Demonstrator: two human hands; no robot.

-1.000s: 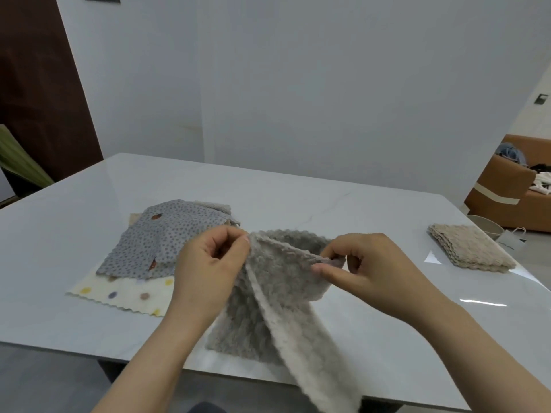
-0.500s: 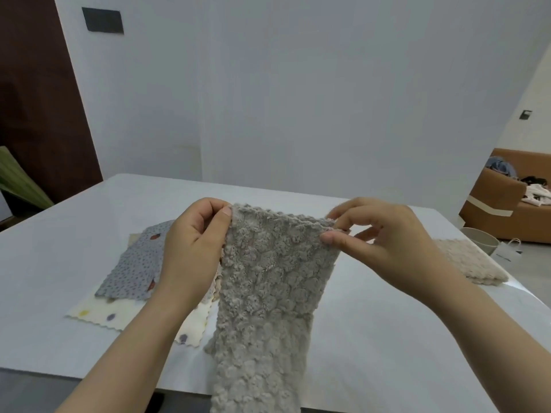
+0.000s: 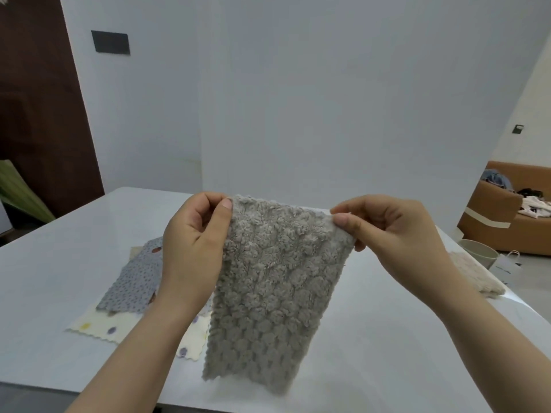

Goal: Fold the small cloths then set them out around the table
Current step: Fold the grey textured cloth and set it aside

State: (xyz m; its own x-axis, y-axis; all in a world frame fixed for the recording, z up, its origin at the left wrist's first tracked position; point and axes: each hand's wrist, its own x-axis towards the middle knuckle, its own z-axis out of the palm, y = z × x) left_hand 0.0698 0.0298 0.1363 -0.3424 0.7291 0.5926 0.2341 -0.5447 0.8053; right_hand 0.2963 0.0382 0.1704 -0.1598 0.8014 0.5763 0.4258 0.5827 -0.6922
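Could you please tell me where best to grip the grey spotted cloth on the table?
I would pinch the grey spotted cloth at its near left corner, coming from the left: it lies flat on the cream cloth, that corner is bare, and its right side is hidden behind the left hand.

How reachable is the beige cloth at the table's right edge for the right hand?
Probably not yet: the right hand pinches a corner of the grey cloth. Nothing else blocks the beige cloth.

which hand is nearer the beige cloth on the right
Right. The right hand pinches a grey cloth corner close to the beige cloth; the left hand pinches the other corner, farther left.
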